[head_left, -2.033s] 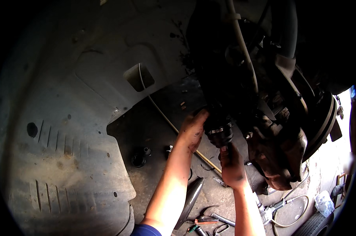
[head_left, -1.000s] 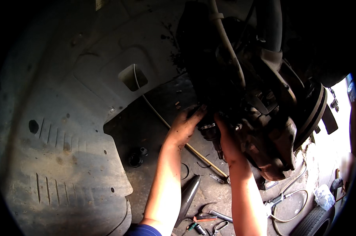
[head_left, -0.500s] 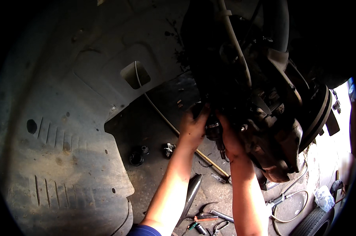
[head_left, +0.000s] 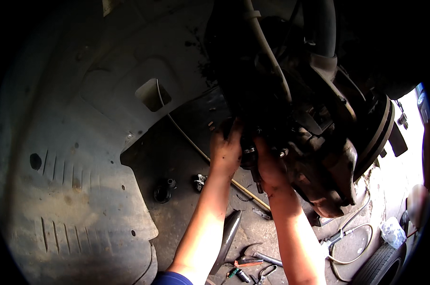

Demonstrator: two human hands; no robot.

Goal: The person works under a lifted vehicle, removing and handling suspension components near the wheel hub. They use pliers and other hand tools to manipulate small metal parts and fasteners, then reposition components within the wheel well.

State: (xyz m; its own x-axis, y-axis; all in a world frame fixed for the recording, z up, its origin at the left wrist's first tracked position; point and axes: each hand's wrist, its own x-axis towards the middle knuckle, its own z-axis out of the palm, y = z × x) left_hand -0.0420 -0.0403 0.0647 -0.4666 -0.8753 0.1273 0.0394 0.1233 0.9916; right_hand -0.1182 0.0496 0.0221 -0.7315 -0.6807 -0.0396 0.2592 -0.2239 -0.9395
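A dark cylindrical part with a shiny band sits between the two hands, just right of the left hand and along the left edge of the right hand, which looks the nearer of the two to its narrow stub. Its long axis runs from far to near, leaning slightly right at the near end, left of the brake disc. Both hands' fingers vanish into shadow at the far end, so I cannot tell how tightly either one grips it.

The shaft joint sits between left grip and right grip.
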